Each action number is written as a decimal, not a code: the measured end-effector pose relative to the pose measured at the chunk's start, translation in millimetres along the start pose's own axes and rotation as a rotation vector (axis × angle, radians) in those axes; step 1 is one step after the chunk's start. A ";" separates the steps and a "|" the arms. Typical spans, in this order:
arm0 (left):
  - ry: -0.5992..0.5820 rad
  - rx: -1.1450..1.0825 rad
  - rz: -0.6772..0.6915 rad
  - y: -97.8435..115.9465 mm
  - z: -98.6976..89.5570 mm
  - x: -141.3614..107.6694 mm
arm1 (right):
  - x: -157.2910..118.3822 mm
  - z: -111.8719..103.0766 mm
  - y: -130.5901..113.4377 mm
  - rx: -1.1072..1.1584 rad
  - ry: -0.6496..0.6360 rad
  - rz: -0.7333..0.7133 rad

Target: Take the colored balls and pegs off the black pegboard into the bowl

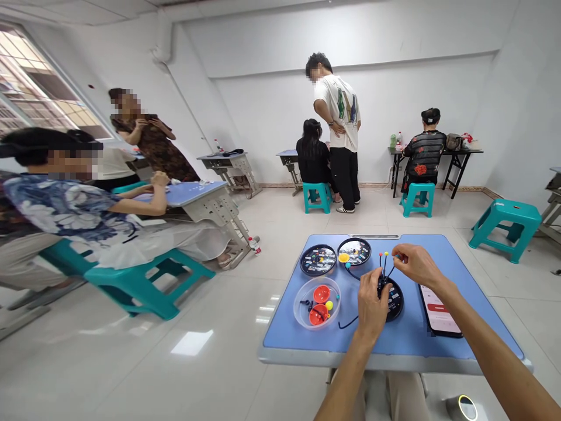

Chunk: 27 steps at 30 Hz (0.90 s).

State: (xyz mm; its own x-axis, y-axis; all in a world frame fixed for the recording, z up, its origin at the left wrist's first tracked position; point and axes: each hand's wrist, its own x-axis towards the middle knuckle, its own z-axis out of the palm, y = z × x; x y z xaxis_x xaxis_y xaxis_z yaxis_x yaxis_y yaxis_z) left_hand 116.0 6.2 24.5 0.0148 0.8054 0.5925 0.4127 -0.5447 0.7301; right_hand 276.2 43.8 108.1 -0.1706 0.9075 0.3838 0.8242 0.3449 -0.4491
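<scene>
Bare forearms reach over blue desk (280,339). Left hand (371,304) grasps black stemmed assembly (384,275) by its hub, over black round base (395,304), mid-desk toward the right. Right hand (416,264) pinches near the tip of one stem; exact contact hidden by fingers. Two other stems upright, red bead (381,254) and yellow bead (386,254) on tips. Left of hands: clear round tray (295,310) holding two red cups (321,293), yellow ball (329,305), small black parts (304,303). Behind tray, two black-rimmed discs (318,269). Phone (440,316), screen lit, under right forearm.
</scene>
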 end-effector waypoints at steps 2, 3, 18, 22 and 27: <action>0.051 0.029 0.033 1.6 0.5 -0.2 | -1.7 -1.4 -0.1 -0.004 -0.016 0.012; 0.084 0.048 0.034 1.8 1.0 -0.8 | -3.0 -2.1 -0.4 -0.012 -0.027 0.022; 0.098 0.184 0.070 -3.4 6.2 -7.1 | 4.1 -11.0 -35.1 -0.406 -0.269 -0.511; 0.097 0.204 0.065 0.2 5.1 -7.0 | 0.0 -7.6 -35.9 -0.419 -0.343 -0.594; 0.103 0.196 0.073 3.1 4.8 -5.6 | -0.3 -7.6 -35.8 -0.413 -0.325 -0.622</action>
State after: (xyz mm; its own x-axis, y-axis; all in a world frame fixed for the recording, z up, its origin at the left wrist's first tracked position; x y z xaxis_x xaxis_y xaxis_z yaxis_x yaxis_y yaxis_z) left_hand 121.6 1.1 21.8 -0.0378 0.7322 0.6801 0.5833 -0.5364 0.6099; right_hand 250.9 29.4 130.2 -0.7590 0.6249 0.1830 0.6486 0.7503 0.1279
